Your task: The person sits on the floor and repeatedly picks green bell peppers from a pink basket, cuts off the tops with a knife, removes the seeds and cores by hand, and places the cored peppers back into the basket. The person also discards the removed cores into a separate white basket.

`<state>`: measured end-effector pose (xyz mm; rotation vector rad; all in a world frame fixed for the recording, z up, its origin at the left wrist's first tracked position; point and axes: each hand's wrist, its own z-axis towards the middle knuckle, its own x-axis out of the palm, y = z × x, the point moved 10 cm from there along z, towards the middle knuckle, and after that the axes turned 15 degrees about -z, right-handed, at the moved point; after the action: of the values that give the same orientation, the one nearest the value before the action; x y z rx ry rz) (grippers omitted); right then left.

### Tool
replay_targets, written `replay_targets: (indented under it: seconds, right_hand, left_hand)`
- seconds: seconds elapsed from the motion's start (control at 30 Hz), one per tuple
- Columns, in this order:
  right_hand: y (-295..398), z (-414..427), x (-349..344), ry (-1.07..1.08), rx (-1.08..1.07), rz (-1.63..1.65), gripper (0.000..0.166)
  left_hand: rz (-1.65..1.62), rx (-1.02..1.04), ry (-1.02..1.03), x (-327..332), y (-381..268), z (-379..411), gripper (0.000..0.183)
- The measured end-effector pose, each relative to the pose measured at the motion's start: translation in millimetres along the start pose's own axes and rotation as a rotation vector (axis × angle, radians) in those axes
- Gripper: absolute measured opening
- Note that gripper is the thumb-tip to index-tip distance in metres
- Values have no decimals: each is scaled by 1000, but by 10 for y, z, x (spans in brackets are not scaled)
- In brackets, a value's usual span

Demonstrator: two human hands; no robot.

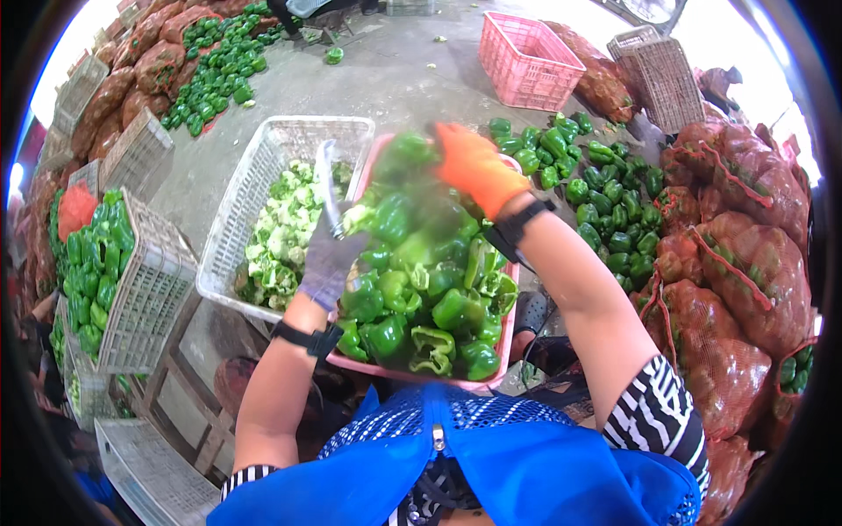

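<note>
My left hand, in a grey-purple glove, is closed on a knife with a curved metal blade that points up and away from me. A pale green pepper core is beside its fingers. Over the far part of a pink plastic crate is my right hand, in an orange glove; a blurred green bell pepper is at its fingertips, and whether it is gripped is unclear. Whole and cut-open green bell peppers fill that crate. Left of it, a white plastic crate holds pepper cores.
Loose peppers lie on the floor at right beside full red mesh sacks. An empty pink crate stands beyond. At left are a crate of peppers and a wooden frame. More peppers lie far left.
</note>
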<state>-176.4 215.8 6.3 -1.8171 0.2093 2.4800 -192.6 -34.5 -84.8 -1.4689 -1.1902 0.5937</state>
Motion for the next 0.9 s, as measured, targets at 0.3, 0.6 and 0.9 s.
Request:
replay_targets:
  seconds: [0.3, 0.6, 0.9]
  right_hand:
    - [-398, -49, -128, 239, -169, -2, 49]
    - [-3587, -3035, -971, 257, 609, -344, 40]
    - [-4326, -3673, 1393, 521, 808, -240, 91]
  left_hand:
    - [447, 253, -57, -1335, -215, 624, 68]
    - [848, 26, -313, -1833, -56, 895, 76]
    - [902, 249, -141, -608, -372, -62, 54]
